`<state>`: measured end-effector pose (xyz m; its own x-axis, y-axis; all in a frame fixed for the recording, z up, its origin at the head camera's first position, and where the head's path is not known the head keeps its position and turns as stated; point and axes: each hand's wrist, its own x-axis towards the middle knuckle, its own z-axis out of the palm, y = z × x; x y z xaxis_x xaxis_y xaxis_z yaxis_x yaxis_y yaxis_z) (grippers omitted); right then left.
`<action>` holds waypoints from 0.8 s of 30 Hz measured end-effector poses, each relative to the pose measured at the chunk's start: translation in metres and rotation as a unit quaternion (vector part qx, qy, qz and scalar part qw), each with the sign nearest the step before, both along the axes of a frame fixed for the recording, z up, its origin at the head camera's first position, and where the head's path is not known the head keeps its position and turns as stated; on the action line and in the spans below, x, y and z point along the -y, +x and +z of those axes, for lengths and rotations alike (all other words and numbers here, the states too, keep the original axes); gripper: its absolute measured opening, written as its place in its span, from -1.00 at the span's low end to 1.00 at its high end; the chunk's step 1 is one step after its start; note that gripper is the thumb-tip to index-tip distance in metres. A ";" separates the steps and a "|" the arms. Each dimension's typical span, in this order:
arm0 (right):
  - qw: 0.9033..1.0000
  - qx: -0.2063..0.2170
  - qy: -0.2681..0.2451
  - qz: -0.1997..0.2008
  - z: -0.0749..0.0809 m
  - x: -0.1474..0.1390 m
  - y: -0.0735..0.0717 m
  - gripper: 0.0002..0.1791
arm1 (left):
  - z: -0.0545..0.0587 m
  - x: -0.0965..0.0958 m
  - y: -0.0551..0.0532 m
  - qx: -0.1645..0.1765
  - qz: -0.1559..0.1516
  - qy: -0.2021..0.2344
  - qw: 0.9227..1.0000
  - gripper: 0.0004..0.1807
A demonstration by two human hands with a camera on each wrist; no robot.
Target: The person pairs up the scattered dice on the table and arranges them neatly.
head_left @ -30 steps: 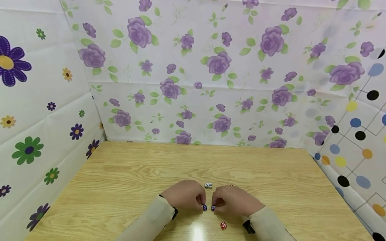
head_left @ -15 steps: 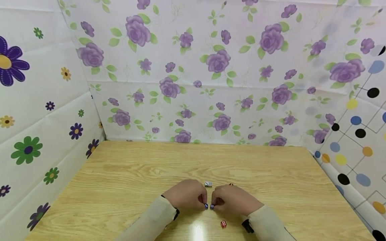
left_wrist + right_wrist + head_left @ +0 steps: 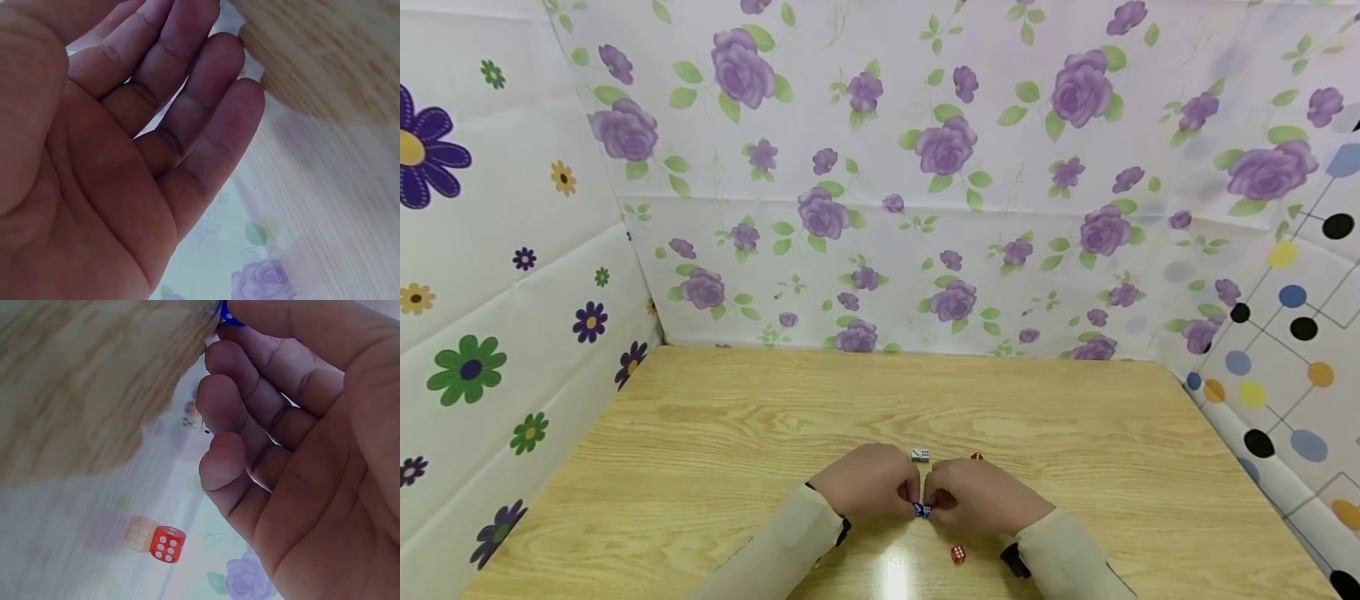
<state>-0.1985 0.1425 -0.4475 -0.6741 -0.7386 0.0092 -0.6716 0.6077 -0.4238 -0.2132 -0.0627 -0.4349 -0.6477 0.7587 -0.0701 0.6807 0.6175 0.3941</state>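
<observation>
In the head view my left hand (image 3: 871, 482) pinches a small blue die (image 3: 918, 510) with white pips at its fingertips. Facing it, my right hand (image 3: 983, 496) holds a second blue die (image 3: 927, 512). The two blue dice are side by side low over the table, with no gap visible between them. The right wrist view shows a blue die (image 3: 232, 315) between thumb and forefinger, the other fingers loosely bent. In the left wrist view the left hand (image 3: 119, 162) has its other fingers bent, and its die is hidden.
Two white dice (image 3: 921, 456) sit side by side on the wooden table (image 3: 737, 400) beyond the hands. One red die (image 3: 958, 554) lies nearer, and another red die (image 3: 977, 456) is partly hidden behind the right hand. Flowered cloth walls (image 3: 820, 275) surround the table.
Both hands have moved towards each other, bringing the two blue dice from a clear gap to side by side. The white and red dice have stayed in place.
</observation>
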 end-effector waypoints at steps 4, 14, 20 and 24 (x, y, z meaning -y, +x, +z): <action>1.000 -0.007 0.000 0.003 0.002 0.000 0.000 -0.92 | 0.000 0.000 0.000 0.000 0.002 -0.002 1.000 -0.84; 1.000 -0.025 -0.001 0.009 0.001 0.000 -0.002 -0.93 | 0.002 -0.001 0.000 -0.012 -0.002 -0.007 1.000 -0.87; 1.000 -0.023 0.001 0.003 0.002 0.000 -0.001 -0.91 | 0.002 -0.002 -0.001 -0.015 0.002 -0.014 1.000 -0.90; 1.000 -0.024 0.003 0.001 0.002 0.000 -0.001 -0.91 | 0.001 -0.002 -0.001 -0.023 0.000 -0.015 1.000 -0.87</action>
<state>-0.1995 0.1425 -0.4451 -0.6708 -0.7407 0.0368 -0.6926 0.6079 -0.3882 -0.2139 -0.0603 -0.4337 -0.6507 0.7568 -0.0628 0.6976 0.6284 0.3441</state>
